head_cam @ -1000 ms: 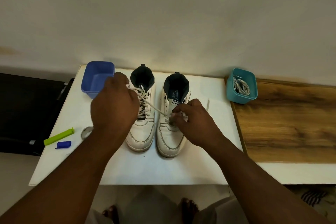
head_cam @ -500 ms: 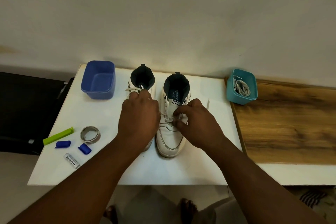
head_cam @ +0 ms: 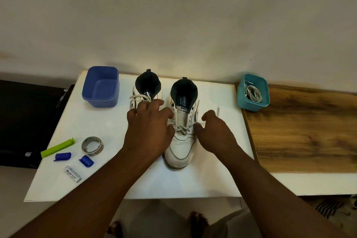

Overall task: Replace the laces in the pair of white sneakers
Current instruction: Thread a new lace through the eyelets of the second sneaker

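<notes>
On the white table (head_cam: 212, 179), from the left: one green clip (head_cam: 57, 147), one tape roll (head_cam: 92, 145), two blue caps (head_cam: 62, 156), one white tube (head_cam: 72, 174) and one empty blue plastic tub (head_cam: 100, 86). Two white leather sneakers stand side by side, the left sneaker (head_cam: 144, 93) still laced. The left hand (head_cam: 149, 131) pinches the cream lace (head_cam: 181, 128) low on the right sneaker (head_cam: 182, 141); the right hand (head_cam: 214, 133) pinches its other end. Uneven pulling could snag an eyelet or drag the shoe. One teal tub (head_cam: 253, 92) holds coiled laces.

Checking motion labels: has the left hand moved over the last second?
Yes. The left hand has moved right, away from the blue tub, and now lies over the left sneaker.
</notes>
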Demonstrator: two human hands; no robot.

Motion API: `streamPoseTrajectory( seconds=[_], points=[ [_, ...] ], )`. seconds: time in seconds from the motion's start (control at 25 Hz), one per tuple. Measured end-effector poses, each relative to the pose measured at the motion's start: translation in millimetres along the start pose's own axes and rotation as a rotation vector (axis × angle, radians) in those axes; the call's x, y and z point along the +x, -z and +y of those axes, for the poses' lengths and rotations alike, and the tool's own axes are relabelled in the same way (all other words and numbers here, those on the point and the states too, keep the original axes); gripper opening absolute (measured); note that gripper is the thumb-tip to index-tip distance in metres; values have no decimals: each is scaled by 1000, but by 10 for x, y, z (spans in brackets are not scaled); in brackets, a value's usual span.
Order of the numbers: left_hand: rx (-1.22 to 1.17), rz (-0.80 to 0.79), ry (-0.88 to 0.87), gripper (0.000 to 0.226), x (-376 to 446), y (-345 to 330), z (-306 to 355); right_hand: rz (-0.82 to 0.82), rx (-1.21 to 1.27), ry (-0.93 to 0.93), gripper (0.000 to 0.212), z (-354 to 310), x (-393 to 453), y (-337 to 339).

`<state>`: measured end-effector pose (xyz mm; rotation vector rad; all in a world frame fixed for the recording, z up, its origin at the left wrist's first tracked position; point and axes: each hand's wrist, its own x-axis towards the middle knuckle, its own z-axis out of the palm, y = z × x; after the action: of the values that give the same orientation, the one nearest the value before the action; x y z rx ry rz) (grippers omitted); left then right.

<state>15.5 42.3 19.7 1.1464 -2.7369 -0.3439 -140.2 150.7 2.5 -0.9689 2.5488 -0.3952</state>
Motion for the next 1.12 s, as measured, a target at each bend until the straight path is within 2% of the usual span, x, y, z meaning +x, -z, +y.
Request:
streamPoseTrajectory(
  seconds=[0.08,0.16,0.24,0.32,0.44,0.52,0.6,0.72,0.8,0.88,0.92,1.0,1.12],
  points=[
    [-54,14,-10,27,0,6,31,-54,284,-74,28,28,46,-46],
    [-160,50,-28,22,16,17,46,9,495,-75,24,-9,60,-45],
    [-282,63,-48,20,23,28,49,1,734,-136,29,-87,28,-4],
    [-355,50,-57,19,21,22,42,-9,829,-137,28,-145,13,39],
    [-510,13,5,26,11,25,90,66,892,-45,13,-204,-5,41],
    [-802,-87,179,34,26,77,142,59,960,84,15,-235,-35,82],
    [-1101,-217,372,35,42,145,166,-109,956,326,17,-273,-106,114],
    [-1182,-221,433,22,62,143,130,-305,795,536,20,-290,-183,81],
    [-1196,-117,414,16,62,138,121,-248,790,484,20,-312,-184,65],
    [-1165,1,334,12,58,153,149,-106,860,293,26,-336,-146,99],
    [-1161,8,293,10,51,163,175,-71,914,182,33,-331,-120,128],
    [-1175,-115,279,17,13,139,219,-125,1058,51,36,-293,-72,181],
    [-1100,-268,315,33,-41,27,223,-233,1280,38,20,-290,-43,235]
  ],
)
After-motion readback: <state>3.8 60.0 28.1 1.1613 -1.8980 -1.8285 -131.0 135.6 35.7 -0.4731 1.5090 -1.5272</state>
